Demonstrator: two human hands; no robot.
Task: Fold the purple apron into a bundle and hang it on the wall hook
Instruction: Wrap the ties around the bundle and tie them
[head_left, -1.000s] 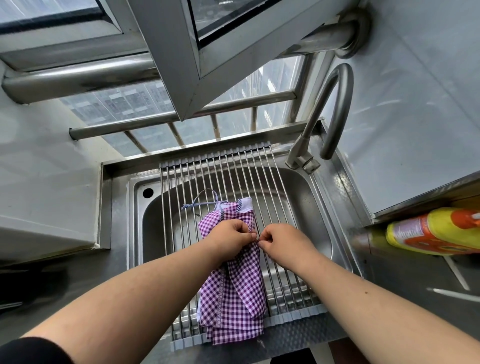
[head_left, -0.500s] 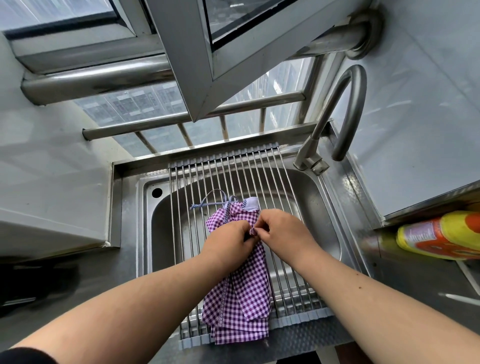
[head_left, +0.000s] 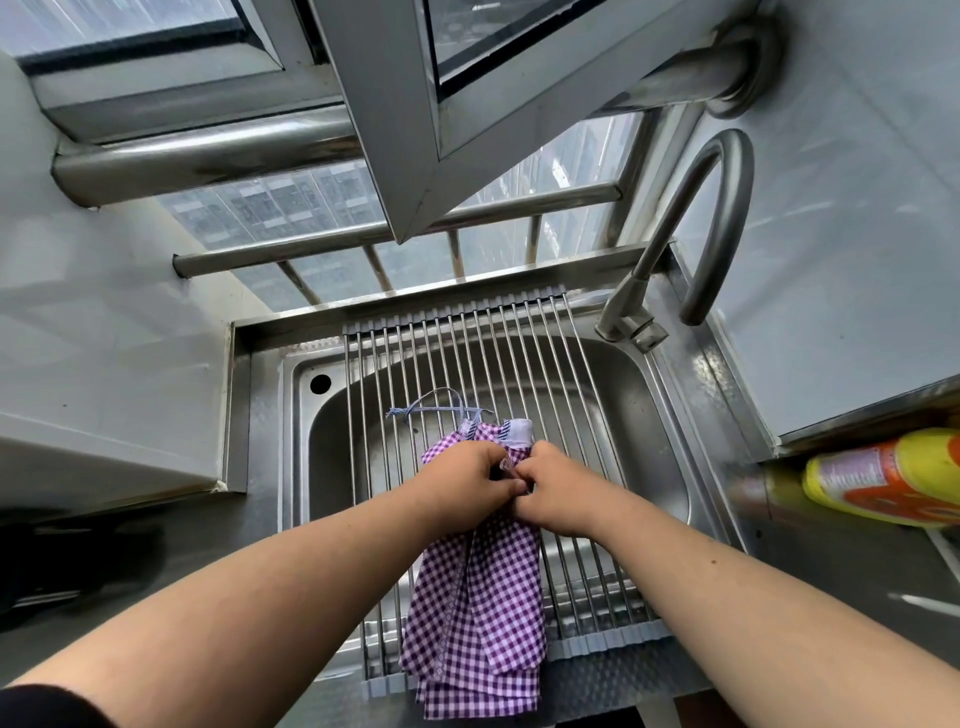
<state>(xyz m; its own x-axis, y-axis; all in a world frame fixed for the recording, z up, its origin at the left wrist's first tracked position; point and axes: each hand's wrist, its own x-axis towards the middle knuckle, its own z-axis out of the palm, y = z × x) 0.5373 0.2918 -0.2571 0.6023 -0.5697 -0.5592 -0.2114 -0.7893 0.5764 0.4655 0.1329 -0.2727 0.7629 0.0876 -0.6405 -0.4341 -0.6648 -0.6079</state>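
Sink rack (head_left: 582, 395), folded apron (head_left: 478, 608), hands pinching

No text, brand, number or sign can be read anywhere. The only printed surface is the label on the yellow and orange bottle (head_left: 888, 475) at the right edge of the frame, lying on its side under a shelf; its print is blurred, too small and too smeared to make out.

count: 1 purple apron (head_left: 475, 613), 2 hands, left (head_left: 464, 486) and right (head_left: 558, 491), 1 sink (head_left: 649, 415), 1 rack (head_left: 582, 587), 1 faucet (head_left: 691, 228), 1 bottle (head_left: 883, 475).
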